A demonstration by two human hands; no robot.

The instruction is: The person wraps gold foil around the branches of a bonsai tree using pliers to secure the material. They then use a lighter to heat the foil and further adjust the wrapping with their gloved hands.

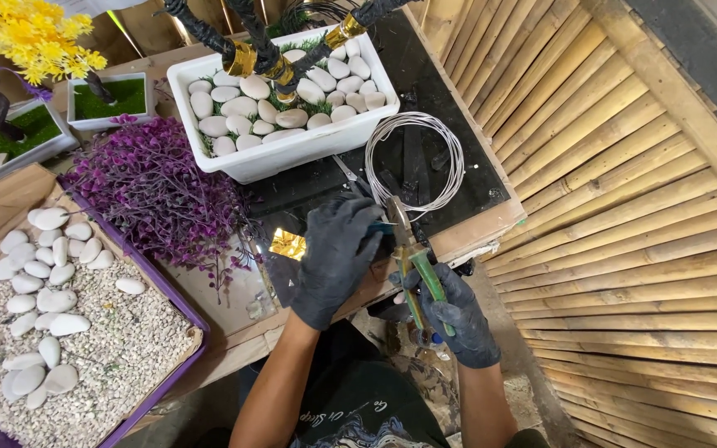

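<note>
My right hand [456,314], in a dark glove, grips the green handles of a pair of pliers [408,249] whose jaws point up towards a coil of silver wire [415,158] lying on the dark worktop. My left hand [338,253], also gloved, rests palm down just left of the pliers' jaws and pinches something thin there; what it holds is hidden under the fingers. A crumpled gold foil piece [289,244] lies just left of that hand.
A white rectangular planter [292,149] holds white pebbles and dark branch stems banded in gold. Purple artificial foliage [155,195] lies to its left. A cardboard tray [85,332] holds gravel and white stones. Small white pots [114,99] with green turf stand behind. A bamboo wall [624,207] fills the right.
</note>
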